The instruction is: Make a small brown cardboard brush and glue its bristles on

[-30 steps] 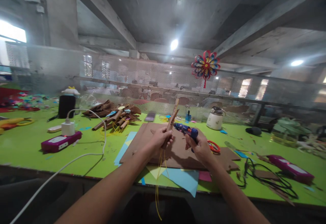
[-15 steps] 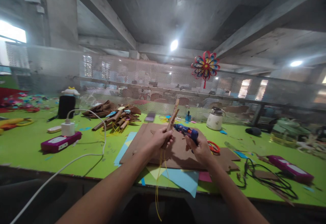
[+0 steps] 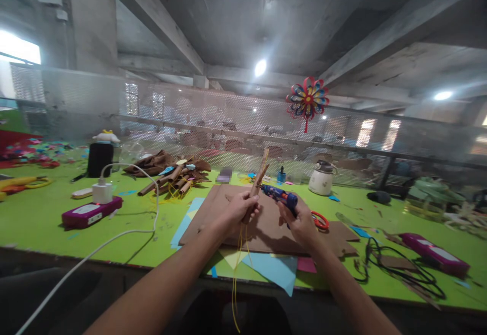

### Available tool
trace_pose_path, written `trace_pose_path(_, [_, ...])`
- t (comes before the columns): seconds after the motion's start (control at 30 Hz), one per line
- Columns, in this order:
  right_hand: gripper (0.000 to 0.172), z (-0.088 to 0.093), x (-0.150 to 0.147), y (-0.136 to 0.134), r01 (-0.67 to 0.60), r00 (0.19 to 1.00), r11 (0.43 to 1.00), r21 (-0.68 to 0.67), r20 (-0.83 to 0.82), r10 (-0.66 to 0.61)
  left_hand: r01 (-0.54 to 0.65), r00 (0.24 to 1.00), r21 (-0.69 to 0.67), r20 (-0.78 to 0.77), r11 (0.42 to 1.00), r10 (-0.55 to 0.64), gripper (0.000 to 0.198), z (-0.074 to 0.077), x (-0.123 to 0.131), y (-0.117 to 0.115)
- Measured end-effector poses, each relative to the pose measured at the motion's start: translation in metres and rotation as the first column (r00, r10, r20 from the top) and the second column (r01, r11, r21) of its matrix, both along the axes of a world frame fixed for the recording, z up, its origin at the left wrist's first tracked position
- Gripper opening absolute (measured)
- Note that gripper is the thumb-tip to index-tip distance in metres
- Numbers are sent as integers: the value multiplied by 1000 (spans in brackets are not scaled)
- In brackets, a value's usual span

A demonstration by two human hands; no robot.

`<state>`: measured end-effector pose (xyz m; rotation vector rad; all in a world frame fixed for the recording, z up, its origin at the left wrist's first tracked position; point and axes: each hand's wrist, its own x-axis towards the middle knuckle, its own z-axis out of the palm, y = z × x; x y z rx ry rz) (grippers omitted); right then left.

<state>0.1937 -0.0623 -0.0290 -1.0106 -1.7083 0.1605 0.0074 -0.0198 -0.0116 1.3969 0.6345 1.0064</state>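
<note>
My left hand (image 3: 243,208) is closed round the lower part of a rolled brown paper tube (image 3: 260,175), which tilts up and away over the table. Yellow strings (image 3: 236,279) dangle below that hand past the table's edge. My right hand (image 3: 299,218) grips a dark blue glue gun (image 3: 279,196). Its nozzle points left and is at the tube's side, just above my left fingers; whether it touches I cannot tell. Both hands are above a brown cardboard sheet (image 3: 216,223). Orange-red scissor handles (image 3: 319,220) show beside my right wrist.
On the green table (image 3: 140,248), a pile of brown paper rolls (image 3: 175,175) lies at back left. Purple power strips (image 3: 91,212) flank the work, with a white cable (image 3: 114,234) and a black cable (image 3: 403,274). A white flask (image 3: 320,178) stands behind; mesh fencing (image 3: 213,116) bounds the back.
Almost nothing differs. The glue gun and my right hand sit very slightly further right and lower; the paper tube stays in my left hand.
</note>
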Motion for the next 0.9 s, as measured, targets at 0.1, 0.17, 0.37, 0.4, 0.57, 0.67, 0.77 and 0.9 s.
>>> trace_pose_path(0.1, [32, 0, 0, 0, -1, 1000, 1000, 6, 7, 1, -23, 999, -5, -34, 1000, 23, 19, 0, 0, 0])
trace_pose_path(0.17, [32, -1, 0, 0, 5, 1000, 1000, 3, 15, -5, -42, 998, -6, -50, 999, 41, 19, 0, 0, 0])
trace_pose_path(0.37, [32, 0, 0, -1, 26, 999, 999, 31, 45, -28, -35, 999, 8, -14, 999, 35, 17, -1, 1, 1])
trace_pose_path(0.4, [32, 0, 0, -1, 28, 998, 999, 29, 50, -29, -32, 999, 8, -10, 999, 32, 17, -1, 1, 2])
trace_pose_path(0.57, [34, 1, 0, -3, 32, 997, 999, 11, 67, -33, -12, 1000, 10, 18, 1000, 12, 19, -3, 0, 4])
trace_pose_path(0.67, [33, -1, 1, -3, 37, 997, 999, 6, 67, -37, 8, 1000, 4, 29, 1000, -8, 20, -4, -1, 7])
trace_pose_path(0.77, [36, -3, 2, -1, 25, 999, 999, 22, 40, -26, 10, 999, -30, 41, 1000, -9, 19, -5, -2, 9])
trace_pose_path(0.9, [36, -4, 4, 3, 66, 998, 998, 21, -14, -65, 17, 996, -55, 91, 998, -12, 20, -7, -4, 12])
